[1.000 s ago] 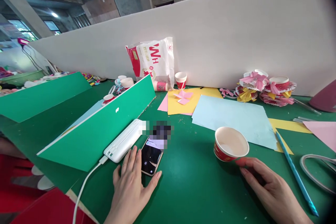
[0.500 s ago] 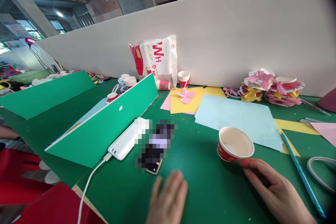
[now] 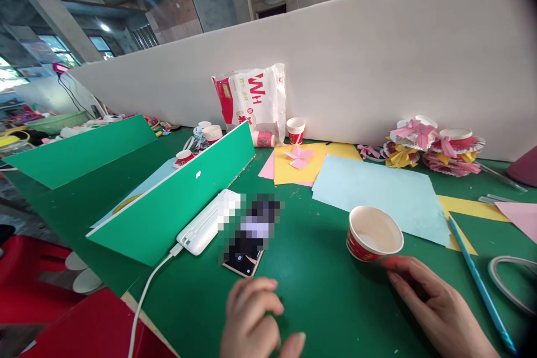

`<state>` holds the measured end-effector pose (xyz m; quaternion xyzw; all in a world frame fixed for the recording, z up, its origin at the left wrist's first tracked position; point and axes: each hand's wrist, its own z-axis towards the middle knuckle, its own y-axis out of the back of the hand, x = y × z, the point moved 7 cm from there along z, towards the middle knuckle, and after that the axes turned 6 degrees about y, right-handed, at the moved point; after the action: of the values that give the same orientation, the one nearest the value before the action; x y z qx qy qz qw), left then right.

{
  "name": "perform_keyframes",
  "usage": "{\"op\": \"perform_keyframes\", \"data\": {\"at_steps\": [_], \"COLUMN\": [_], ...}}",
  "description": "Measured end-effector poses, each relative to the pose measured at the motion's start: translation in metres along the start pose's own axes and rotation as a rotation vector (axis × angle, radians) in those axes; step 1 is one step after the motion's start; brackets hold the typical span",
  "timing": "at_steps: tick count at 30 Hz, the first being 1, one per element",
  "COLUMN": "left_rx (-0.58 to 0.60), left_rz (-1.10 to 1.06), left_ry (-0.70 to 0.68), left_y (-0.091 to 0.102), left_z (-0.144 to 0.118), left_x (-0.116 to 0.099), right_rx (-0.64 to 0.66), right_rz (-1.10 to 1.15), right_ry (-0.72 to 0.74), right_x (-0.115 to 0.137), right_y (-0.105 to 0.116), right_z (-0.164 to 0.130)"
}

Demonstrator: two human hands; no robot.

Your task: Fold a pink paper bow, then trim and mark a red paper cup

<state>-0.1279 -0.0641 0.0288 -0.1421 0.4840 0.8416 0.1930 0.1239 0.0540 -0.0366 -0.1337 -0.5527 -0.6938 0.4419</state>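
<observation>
The right hand [image 3: 436, 307] lies open and empty on the green table [image 3: 319, 291], its fingertips touching the tilted red-and-white paper cup [image 3: 373, 233] as if steadying it, while the loosely curled, empty left hand [image 3: 255, 319] hovers near the blurred smartphone [image 3: 243, 260].

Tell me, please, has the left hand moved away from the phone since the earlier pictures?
Yes. The left hand has come off the phone and drawn back toward the person, rightward; the phone stays beside the white power bank.

Both the left hand [image 3: 255, 324] and the right hand [image 3: 436, 307] were bare, with no rings on the fingers, no gloves, and short, plain, unpainted nails at the fingertips.
</observation>
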Motion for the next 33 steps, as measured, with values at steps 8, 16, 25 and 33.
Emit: {"op": "perform_keyframes", "data": {"at_steps": [8, 16, 25, 33], "left_rx": [0.191, 0.381, 0.074, 0.042], "left_rz": [0.429, 0.495, 0.419, 0.477], "left_ry": [0.192, 0.279, 0.304, 0.177], "left_y": [0.004, -0.026, -0.002, 0.0], "left_z": [0.021, 0.072, 0.082, 0.05], "left_x": [0.074, 0.092, 0.088, 0.089], "right_rx": [0.04, 0.031, 0.014, 0.032], "right_rz": [-0.004, 0.019, 0.038, 0.038], "right_ry": [-0.033, -0.027, -0.019, -0.044], "right_x": [-0.002, -0.002, -0.001, 0.0], "right_y": [-0.003, -0.004, -0.003, -0.004], "right_z": [0.0, 0.0, 0.003, 0.002]}}
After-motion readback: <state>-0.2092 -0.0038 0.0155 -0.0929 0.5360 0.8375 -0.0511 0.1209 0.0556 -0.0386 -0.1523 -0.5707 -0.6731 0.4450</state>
